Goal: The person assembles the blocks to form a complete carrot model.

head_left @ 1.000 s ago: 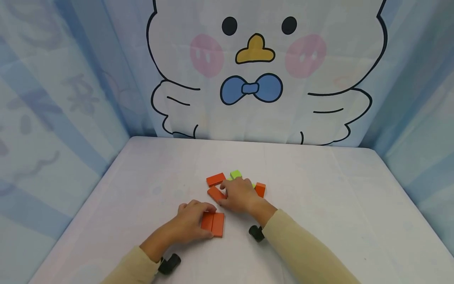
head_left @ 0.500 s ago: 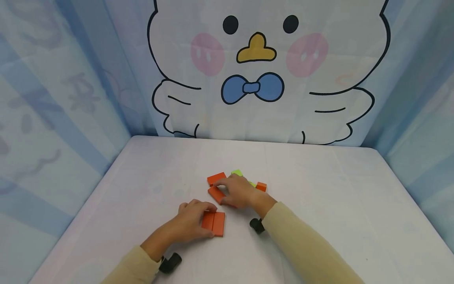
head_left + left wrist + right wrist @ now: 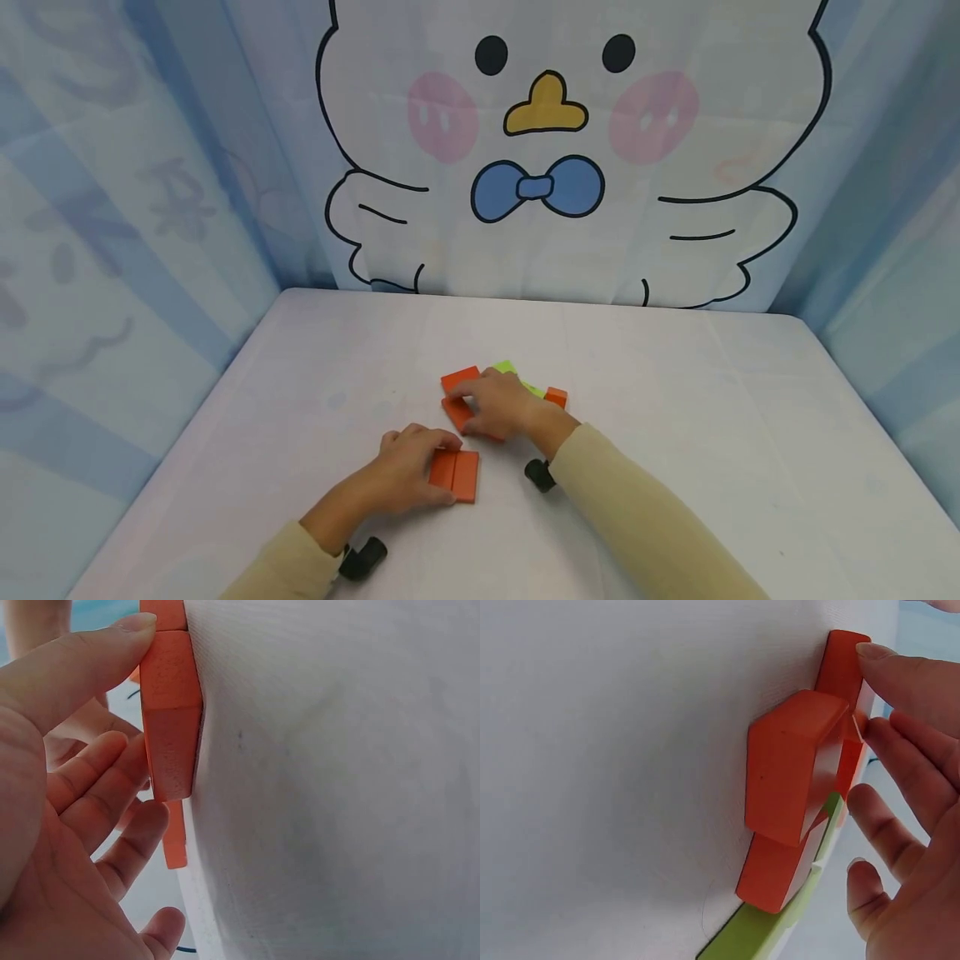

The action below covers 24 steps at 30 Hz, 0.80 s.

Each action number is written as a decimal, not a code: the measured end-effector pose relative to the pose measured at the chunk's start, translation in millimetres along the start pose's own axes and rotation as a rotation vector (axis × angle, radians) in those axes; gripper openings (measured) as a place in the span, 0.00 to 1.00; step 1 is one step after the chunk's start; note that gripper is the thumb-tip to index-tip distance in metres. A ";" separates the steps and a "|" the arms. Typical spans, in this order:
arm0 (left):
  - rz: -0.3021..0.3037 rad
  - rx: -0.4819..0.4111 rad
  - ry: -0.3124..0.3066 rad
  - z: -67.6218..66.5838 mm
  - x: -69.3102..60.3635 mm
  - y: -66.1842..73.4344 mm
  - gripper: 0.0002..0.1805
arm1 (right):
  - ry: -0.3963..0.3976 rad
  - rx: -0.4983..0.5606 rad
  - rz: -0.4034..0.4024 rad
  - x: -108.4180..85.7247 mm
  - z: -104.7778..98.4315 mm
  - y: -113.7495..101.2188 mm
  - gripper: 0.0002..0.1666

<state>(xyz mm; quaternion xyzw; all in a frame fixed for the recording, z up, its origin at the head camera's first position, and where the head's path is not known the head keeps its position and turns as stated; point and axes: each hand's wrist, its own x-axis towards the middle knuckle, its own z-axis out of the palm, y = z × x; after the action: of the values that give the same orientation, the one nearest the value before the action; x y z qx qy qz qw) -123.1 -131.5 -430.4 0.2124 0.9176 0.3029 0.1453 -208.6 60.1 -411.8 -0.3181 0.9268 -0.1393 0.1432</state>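
Note:
In the head view two orange blocks [image 3: 465, 477] lie side by side, with my left hand [image 3: 405, 473] round their left part, thumb at the near end and fingers at the far end. The left wrist view shows the thumb on the edge of an orange block [image 3: 171, 682]. Farther off, my right hand [image 3: 504, 407] spans a slanted orange block [image 3: 456, 414] between thumb and index finger. In the right wrist view its thumb touches the end of that block [image 3: 841, 671], while the other fingers are spread. My palm partly hides the blocks beneath it.
Another orange block [image 3: 460, 377] lies behind the slanted one. Green blocks [image 3: 505, 367] sit beyond my right hand, and an orange block [image 3: 556, 397] is to its right. A patterned curtain [image 3: 540, 250] stands at the white table's [image 3: 675, 400] far edge.
My right hand has shifted slightly left, its index finger reaching over the slanted block, and an orange block shows beneath the palm. My left hand has kept its place on the paired blocks.

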 end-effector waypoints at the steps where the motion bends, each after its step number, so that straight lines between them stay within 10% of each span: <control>1: 0.000 0.003 0.000 0.2 0.0 0.2 0.31 | 0.002 -0.002 0.006 -1.3 -0.3 -0.1 0.27; 24: -0.041 0.019 -0.008 0.7 1.0 2.2 0.32 | 0.037 0.048 0.040 -12.7 1.1 12.6 0.34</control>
<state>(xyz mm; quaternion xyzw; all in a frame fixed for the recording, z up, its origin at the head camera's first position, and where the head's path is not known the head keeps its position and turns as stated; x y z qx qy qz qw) -123.0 -129.0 -429.7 0.1962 0.9240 0.2902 0.1530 -205.5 77.6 -415.0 -0.2933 0.9318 -0.1643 0.1366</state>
